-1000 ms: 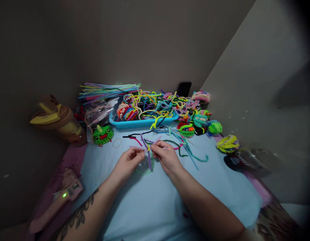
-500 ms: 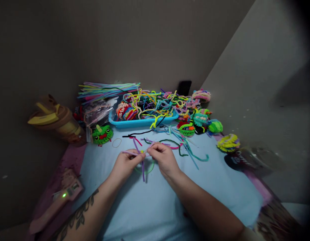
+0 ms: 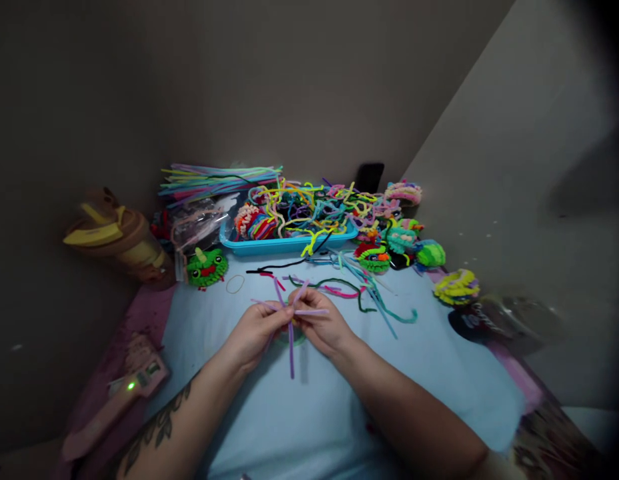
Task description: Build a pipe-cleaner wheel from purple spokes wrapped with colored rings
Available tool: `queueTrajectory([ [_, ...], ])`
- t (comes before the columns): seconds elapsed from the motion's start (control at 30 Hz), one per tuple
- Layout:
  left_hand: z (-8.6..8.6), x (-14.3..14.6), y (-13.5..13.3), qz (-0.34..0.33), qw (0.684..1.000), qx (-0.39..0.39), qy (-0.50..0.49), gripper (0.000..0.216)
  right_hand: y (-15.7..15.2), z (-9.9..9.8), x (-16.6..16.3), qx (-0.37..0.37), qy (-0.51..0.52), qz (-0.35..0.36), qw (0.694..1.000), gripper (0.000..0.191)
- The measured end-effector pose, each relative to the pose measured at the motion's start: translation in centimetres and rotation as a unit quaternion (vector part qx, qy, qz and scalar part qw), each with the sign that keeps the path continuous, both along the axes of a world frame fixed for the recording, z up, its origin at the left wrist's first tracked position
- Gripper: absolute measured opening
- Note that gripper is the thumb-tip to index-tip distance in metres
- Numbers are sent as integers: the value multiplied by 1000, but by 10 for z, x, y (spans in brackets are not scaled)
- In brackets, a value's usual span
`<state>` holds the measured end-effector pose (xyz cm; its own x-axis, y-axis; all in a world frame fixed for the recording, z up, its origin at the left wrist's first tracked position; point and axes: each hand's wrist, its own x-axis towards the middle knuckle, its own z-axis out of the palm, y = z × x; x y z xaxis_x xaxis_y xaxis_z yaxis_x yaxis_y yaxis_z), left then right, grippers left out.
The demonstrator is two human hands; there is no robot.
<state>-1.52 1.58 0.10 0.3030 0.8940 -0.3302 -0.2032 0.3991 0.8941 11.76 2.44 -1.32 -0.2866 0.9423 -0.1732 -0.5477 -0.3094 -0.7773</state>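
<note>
Far centre, I see a blue tray [image 3: 289,245] heaped with tangled multicoloured pipe cleaners [image 3: 314,207]; no writing is legible. Near centre, my left hand [image 3: 257,330] and right hand [image 3: 322,327] pinch crossed lilac pipe cleaners [image 3: 291,327] above the pale blue surface [image 3: 299,413].

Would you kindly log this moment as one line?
left hand: pinching purple pipe cleaners | right hand: pinching same | above blue table
</note>
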Motion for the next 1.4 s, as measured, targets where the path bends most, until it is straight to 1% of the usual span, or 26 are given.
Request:
queueTrajectory([
  [0.1, 0, 4, -3, 12, 1000, 6, 2, 29, -3, -1, -4, 18, 9, -32, 999, 27],
  [0.2, 1, 8, -6, 19, 999, -8, -28, 25, -4, -2, -5, 30, 8, -51, 998, 27],
  [0.33, 2, 12, -9, 28, 997, -45, -60, 26, -6, -7, -7, 21, -5, -48, 999, 26],
  [0.47, 0, 14, -12, 34, 994, -63, -81, 27, -7, -9, -10, 10, -2, -65, 998, 24],
  [0.6, -3, 17, -14, 56, 989, -81, -106, 25, -8, -8, -12, 7, 10, -80, 997, 23],
  [0.73, -4, 19, -16, 67, 986, -80, -126, 24, -9, -5, -13, 7, 0, -95, 995, 23],
  [1.0, -6, 23, -19, 82, 983, -95, -136, 25, -9, 0, -12, -4, 14, -104, 995, 25],
  [1.17, -5, 18, -15, 96, 987, -76, -109, 27, -5, -4, -9, -18, 26, -88, 996, 16],
  [1.27, -8, 12, -10, 132, 987, -50, -74, 30, -4, -6, -9, -6, 44, -59, 997, 30],
  [1.33, -10, 10, -7, 150, 986, -39, -65, 29, -5, -6, -10, 13, 37, -26, 999, 31],
  [1.4, -12, 10, -5, 159, 985, -31, -63, 29, -6, -7, -10, 33, 0, -2, 999, 30],
])
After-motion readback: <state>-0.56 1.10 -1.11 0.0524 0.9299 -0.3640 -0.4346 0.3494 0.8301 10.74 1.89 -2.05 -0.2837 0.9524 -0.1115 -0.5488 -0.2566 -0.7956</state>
